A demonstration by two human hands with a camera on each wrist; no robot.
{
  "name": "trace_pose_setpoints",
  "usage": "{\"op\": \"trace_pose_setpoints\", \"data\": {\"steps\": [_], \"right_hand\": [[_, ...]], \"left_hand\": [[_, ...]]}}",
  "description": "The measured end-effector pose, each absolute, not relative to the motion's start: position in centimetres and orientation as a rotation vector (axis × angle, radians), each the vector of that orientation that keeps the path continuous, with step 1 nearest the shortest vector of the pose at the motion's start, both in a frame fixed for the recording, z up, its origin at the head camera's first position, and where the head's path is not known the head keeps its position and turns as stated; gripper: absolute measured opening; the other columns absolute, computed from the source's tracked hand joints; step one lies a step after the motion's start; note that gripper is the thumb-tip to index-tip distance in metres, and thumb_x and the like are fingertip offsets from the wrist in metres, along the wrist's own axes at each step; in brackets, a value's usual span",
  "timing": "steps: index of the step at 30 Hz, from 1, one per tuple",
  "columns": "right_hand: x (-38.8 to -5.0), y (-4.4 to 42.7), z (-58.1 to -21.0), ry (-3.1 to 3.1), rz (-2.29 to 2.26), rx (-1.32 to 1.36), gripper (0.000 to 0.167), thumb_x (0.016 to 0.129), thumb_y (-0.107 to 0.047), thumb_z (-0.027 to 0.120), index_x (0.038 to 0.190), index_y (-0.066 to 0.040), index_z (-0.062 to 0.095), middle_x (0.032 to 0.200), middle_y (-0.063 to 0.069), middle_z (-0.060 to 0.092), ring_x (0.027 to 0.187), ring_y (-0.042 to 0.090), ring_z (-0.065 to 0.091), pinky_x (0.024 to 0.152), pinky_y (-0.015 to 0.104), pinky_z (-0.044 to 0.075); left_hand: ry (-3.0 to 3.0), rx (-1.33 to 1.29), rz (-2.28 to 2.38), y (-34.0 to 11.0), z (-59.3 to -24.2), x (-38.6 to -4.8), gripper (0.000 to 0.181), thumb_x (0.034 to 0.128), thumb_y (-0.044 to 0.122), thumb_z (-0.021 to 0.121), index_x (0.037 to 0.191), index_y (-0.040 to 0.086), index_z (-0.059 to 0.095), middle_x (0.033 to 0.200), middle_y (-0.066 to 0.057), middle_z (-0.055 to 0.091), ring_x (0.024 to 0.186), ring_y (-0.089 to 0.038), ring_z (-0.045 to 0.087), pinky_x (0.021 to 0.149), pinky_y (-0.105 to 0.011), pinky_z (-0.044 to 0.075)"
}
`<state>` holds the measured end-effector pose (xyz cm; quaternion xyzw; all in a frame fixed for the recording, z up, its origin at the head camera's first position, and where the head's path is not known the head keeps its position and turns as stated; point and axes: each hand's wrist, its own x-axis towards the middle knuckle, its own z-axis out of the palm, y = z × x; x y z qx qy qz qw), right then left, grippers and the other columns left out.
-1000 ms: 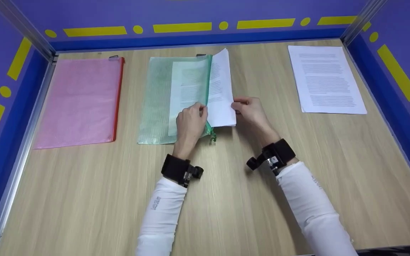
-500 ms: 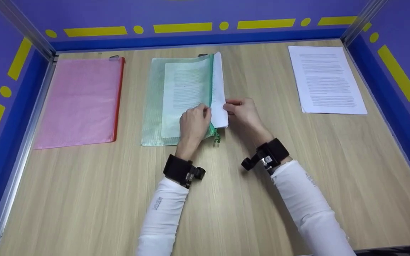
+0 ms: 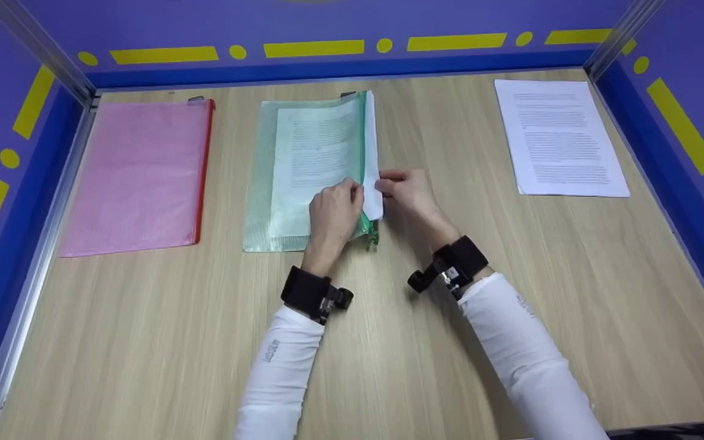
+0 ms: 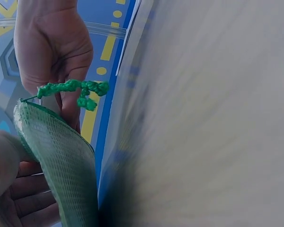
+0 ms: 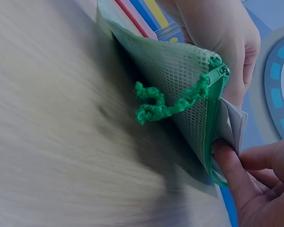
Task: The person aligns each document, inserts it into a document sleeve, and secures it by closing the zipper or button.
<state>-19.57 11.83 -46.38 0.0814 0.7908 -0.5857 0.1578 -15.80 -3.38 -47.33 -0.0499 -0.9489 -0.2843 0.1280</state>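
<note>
A translucent green mesh folder (image 3: 260, 183) has most of a printed paper stack (image 3: 373, 153) inside, with a narrow white strip sticking out past its zip edge. The left hand (image 3: 333, 214) pinches the upper layer of the folder at that edge. On the right, the right hand (image 3: 410, 192) pinches the protruding edge of the papers between thumb and fingers. In the right wrist view the papers (image 5: 234, 120) stand in the folder's mouth, and a knotted green cord (image 5: 154, 111) hangs from the zip pull.
A pink folder (image 3: 138, 177) with a red zip edge lies at the left. Another printed paper stack (image 3: 560, 137) rests at the back right. Blue walls with yellow marks bound the wooden table (image 3: 382, 354) at the back and both sides.
The papers have slid left, deeper into the green folder, and the right hand has moved left with them. The folder and left hand have shifted slightly right.
</note>
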Motion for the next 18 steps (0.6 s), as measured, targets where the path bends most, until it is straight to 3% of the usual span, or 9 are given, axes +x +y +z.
{"op": "trace_pose_setpoints", "data": {"steps": [7,12,15,18], "right_hand": [[-19.6,11.1,-46.1,2.311,-1.636,0.173,0.034,0.094,-0.009,0.06,0.125,0.003,0.065,0.118,0.021,0.069,0.09,0.017,0.069,0.093,0.042,0.058],[-19.9,10.4,-46.4,2.376,-1.588,0.096,0.032,0.094,-0.005,0.058,0.122,0.007,0.066,0.117,0.025,0.069,0.093,0.024,0.069,0.089,0.042,0.059],[-20.0,9.9,-46.5,2.397,-1.553,0.077,0.03,0.094,-0.003,0.057,0.121,0.008,0.067,0.117,0.026,0.069,0.092,0.026,0.071,0.082,0.036,0.061],[-20.1,9.5,-46.8,2.454,-1.493,0.048,0.026,0.093,-0.001,0.055,0.114,0.007,0.07,0.111,0.024,0.072,0.081,0.02,0.07,0.07,0.026,0.06]], "left_hand": [[-2.771,-0.158,-0.827,-3.4,-47.3,-15.8,0.022,0.0986,0.023,0.058,0.093,0.007,0.073,0.081,-0.008,0.076,0.069,-0.027,0.072,0.062,-0.041,0.055],[-2.762,-0.169,-0.831,-3.3,-47.3,-15.7,0.021,0.098,0.023,0.059,0.094,0.007,0.074,0.082,-0.007,0.077,0.071,-0.027,0.072,0.063,-0.04,0.056],[-2.758,-0.185,-0.819,-3.2,-47.2,-15.7,0.021,0.0978,0.023,0.06,0.094,0.007,0.074,0.083,-0.008,0.077,0.07,-0.027,0.072,0.063,-0.041,0.056],[-2.755,-0.197,-0.81,-3.2,-47.2,-15.6,0.022,0.0978,0.024,0.06,0.093,0.007,0.073,0.082,-0.008,0.077,0.069,-0.028,0.072,0.062,-0.041,0.056]]}}
